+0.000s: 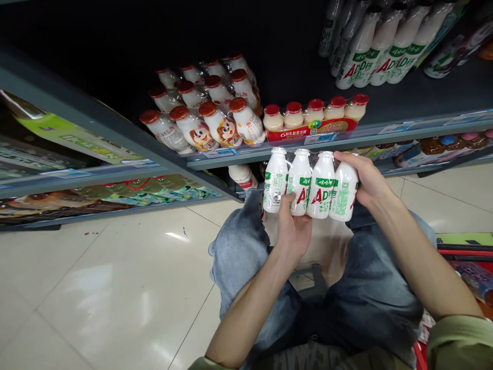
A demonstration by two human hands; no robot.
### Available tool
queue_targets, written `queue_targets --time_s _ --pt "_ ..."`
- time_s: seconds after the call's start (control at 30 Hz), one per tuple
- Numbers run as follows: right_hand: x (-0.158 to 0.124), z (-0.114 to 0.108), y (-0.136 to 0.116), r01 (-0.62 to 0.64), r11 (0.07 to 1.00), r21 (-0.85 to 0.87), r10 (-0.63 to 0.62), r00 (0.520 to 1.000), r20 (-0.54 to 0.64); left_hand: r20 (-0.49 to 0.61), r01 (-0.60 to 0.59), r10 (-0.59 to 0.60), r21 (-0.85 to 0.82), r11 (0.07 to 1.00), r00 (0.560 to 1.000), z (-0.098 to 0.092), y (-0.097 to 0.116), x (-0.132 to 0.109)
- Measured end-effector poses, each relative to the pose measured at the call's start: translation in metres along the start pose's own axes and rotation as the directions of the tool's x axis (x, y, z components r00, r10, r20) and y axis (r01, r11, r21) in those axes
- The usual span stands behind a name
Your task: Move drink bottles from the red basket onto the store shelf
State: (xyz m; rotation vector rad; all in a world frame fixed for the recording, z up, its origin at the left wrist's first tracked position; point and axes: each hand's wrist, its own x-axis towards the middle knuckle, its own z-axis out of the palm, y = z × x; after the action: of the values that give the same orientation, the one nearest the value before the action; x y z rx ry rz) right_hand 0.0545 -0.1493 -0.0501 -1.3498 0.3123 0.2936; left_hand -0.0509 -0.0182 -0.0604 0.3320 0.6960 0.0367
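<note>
A shrink-wrapped pack of white milk drink bottles (322, 192) with green and red labels is held up in front of the shelf edge, over my knees. My left hand (290, 228) grips it from below, thumb across the front of the bottles. At the pack's right end, my right hand (365, 177) is closed around the last bottle's side and top. Just behind the pack runs the shelf edge, where a row of small red-capped drink bottles (316, 115) in a red sleeve stands. The fingers behind the pack are hidden.
Several red-capped white bottles (208, 123) stand left on the shelf. Taller milk drink bottles (385, 51) are at upper right. Below, a white bottle (243, 177) sits on the bottom shelf. A grey upright (115, 123) divides the shelving. Something red-edged (466, 252) lies at my right.
</note>
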Motion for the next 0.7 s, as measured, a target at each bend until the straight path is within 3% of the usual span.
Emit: queue_targets --time_s 0.7 --pt "-0.0012 0.0029 -0.0009 -0.050 0.996 0.079 0.050 0.999 -0.005 0.104 -0.128 0.121 0.069 0.989 0.987 -0.0031 -0.0028 -0.0050"
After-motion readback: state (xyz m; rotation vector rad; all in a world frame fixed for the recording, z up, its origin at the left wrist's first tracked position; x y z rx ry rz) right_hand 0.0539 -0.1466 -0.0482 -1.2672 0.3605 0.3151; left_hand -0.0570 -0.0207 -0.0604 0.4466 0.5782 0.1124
